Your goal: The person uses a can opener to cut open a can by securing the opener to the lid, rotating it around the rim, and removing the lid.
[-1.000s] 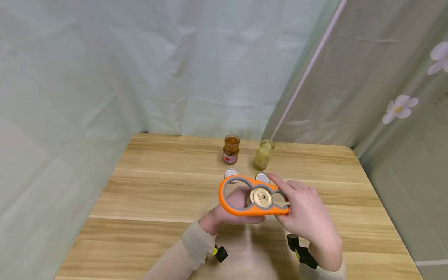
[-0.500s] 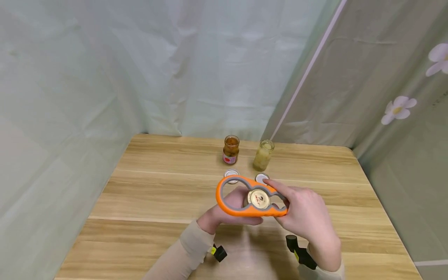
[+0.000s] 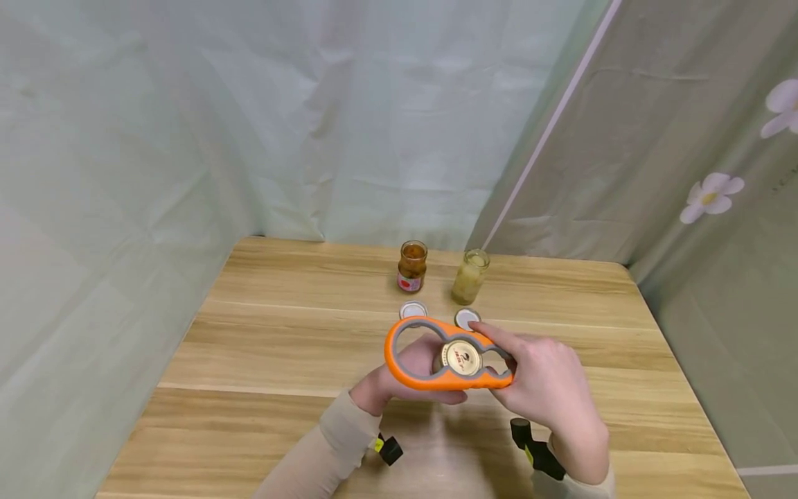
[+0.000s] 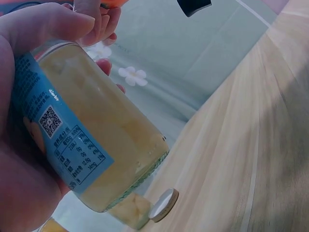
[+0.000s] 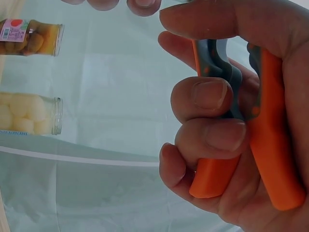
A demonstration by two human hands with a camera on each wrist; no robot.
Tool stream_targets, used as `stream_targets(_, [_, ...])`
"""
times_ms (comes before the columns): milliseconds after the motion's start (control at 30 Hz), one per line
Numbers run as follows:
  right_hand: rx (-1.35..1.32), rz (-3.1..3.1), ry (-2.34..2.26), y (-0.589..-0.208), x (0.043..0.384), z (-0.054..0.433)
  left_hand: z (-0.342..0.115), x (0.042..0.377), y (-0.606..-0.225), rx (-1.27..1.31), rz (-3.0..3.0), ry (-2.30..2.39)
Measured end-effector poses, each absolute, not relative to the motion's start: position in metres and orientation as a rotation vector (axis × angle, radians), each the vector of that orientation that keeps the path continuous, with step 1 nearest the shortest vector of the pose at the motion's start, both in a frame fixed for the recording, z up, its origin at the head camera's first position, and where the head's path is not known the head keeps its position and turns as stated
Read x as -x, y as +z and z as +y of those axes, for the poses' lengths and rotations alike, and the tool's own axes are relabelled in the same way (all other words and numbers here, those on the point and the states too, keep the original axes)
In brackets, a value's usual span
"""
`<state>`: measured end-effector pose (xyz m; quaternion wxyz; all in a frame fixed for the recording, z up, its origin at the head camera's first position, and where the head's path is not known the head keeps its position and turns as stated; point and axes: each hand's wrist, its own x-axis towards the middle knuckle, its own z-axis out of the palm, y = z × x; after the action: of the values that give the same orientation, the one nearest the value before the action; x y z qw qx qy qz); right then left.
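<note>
In the head view, my left hand point(image 3: 395, 384) holds a glass jar tilted above the table; its gold lid point(image 3: 463, 357) faces up toward me. The left wrist view shows this jar point(image 4: 106, 125) with pale pieces in liquid and a blue label, the thumb and palm wrapped round it. My right hand point(image 3: 551, 381) grips the handles of an orange and grey jar opener point(image 3: 430, 380), whose inner grey edges sit around the gold lid. In the right wrist view the fingers curl over both handles point(image 5: 275, 145), and the index finger lies along the opener in the head view.
Two lidless jars stand at the back of the wooden table point(image 3: 268, 333): one with brown contents point(image 3: 411, 267), one with pale contents point(image 3: 467, 281). In front of them lie two loose lids, one left point(image 3: 413, 309) and one right point(image 3: 466, 318). A curtain point(image 3: 399, 125) hangs behind.
Both hands, the jar and the opener have shifted slightly left and down. My right index fingertip has come lower, onto the opener's upper edge. The jars and loose lids have stayed put.
</note>
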<state>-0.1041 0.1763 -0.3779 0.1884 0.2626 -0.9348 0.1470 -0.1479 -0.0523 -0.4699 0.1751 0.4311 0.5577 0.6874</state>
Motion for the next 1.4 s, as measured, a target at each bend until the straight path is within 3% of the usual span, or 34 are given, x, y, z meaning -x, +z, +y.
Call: stream_targets(1400, [-0.794,-2.602,0.44,-0.3771,0.1049,0.1831,-0.0511,0.1479,-0.4646,-1.222,1.681,1.814])
